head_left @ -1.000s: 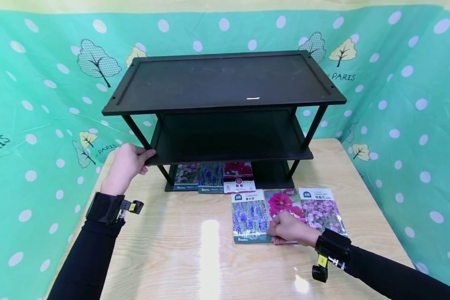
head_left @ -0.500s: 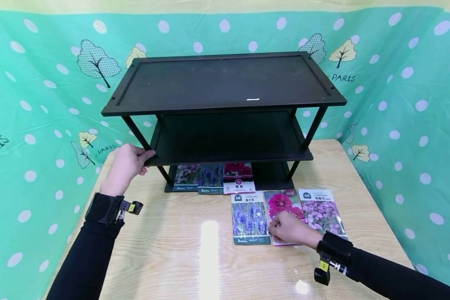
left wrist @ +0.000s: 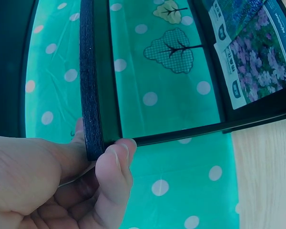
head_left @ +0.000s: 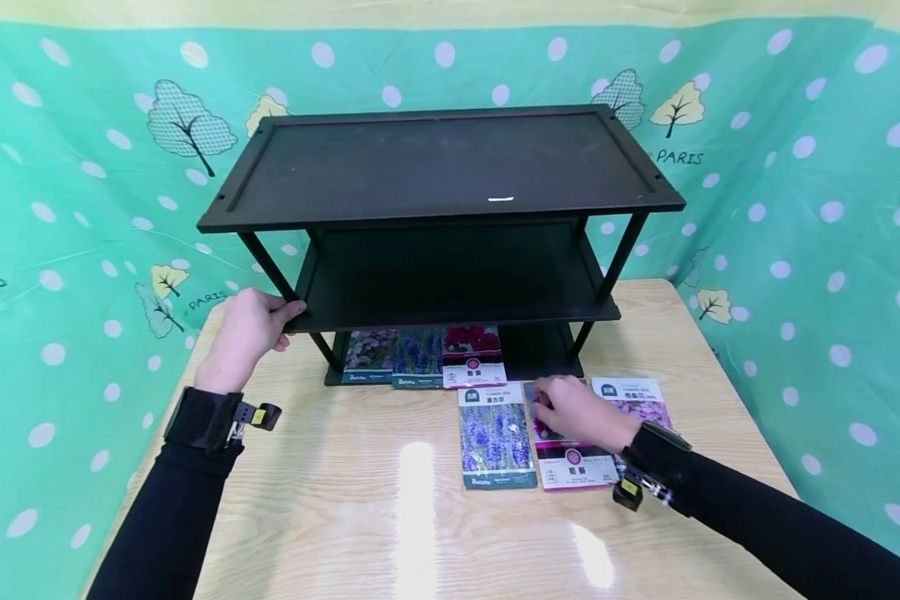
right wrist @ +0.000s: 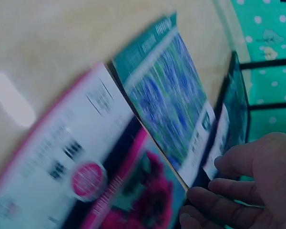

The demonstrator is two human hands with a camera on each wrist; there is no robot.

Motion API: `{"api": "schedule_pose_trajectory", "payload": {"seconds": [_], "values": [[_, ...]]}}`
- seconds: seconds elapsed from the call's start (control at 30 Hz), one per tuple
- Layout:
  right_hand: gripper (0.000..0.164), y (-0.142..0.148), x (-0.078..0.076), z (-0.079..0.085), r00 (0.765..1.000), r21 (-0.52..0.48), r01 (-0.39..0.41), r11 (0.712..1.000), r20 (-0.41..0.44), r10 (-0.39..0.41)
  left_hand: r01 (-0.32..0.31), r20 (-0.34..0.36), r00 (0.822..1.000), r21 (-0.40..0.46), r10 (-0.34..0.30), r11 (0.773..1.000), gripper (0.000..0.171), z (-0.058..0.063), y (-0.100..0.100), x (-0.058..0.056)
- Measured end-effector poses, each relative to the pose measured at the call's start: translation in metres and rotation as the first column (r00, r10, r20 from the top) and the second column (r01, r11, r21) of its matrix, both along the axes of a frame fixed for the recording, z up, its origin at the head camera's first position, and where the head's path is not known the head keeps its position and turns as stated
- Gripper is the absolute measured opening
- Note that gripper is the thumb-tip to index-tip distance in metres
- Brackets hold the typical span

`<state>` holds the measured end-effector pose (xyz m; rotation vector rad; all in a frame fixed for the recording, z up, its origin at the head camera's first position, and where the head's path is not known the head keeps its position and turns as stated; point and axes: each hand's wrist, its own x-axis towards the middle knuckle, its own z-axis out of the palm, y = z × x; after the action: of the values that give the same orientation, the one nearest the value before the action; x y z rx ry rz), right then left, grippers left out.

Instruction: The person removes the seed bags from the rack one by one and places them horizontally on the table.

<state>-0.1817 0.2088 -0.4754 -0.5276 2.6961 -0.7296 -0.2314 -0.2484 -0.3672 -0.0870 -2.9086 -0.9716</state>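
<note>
My left hand (head_left: 247,329) pinches the front left corner of the middle board of a black three-tier shelf (head_left: 450,312), thumb above and fingers beneath; the left wrist view shows the board's edge (left wrist: 89,86) between them. My right hand (head_left: 581,410) is over the upper part of a flower seed packet with dark pink blooms (head_left: 573,471) on the table. In the right wrist view its fingertips (right wrist: 196,193) are right at that packet's top corner, with the thumb apart from the fingers. A blue-flower seed packet (head_left: 497,442) lies to the left, a light-pink-flower one (head_left: 633,390) to the right, partly covered by the hand.
Three more seed packets lie on the bottom tier: a light pink one (head_left: 369,354), a blue one (head_left: 417,358) and a red one (head_left: 473,362). The shelf stands on a wooden table (head_left: 345,500) before a green dotted cloth (head_left: 390,67).
My right hand has moved from the lower part of the dark pink packet up toward its top edge, uncovering its lower label. The left hand stays on the shelf corner.
</note>
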Motion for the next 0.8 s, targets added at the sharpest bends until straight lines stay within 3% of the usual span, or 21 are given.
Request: {"api": "schedule_pose_trajectory", "payload": {"seconds": [0.07,0.33,0.57,0.8], "values": [[0.023,-0.004,-0.009,-0.001,1.0,0.014,0.001,1.0,-0.029,-0.001,-0.004,-0.004,1.0,0.002,0.004,1.0,0.031,0.0,-0.001,0.0],[0.032,-0.022,-0.032,-0.009,0.997,0.003,0.063,0.998,0.038,-0.063,-0.007,0.016,1.0,0.015,0.006,1.0,0.032,0.0,-0.002,0.001],[0.033,-0.034,-0.043,-0.013,0.991,-0.062,0.126,0.99,0.051,-0.123,-0.001,0.013,1.0,0.014,0.001,1.0,0.032,0.0,-0.002,0.0],[0.026,-0.038,-0.052,-0.02,0.982,-0.063,0.185,0.981,0.057,-0.182,0.007,0.022,1.0,0.031,-0.008,0.999,0.032,-0.001,-0.003,0.001]]}}
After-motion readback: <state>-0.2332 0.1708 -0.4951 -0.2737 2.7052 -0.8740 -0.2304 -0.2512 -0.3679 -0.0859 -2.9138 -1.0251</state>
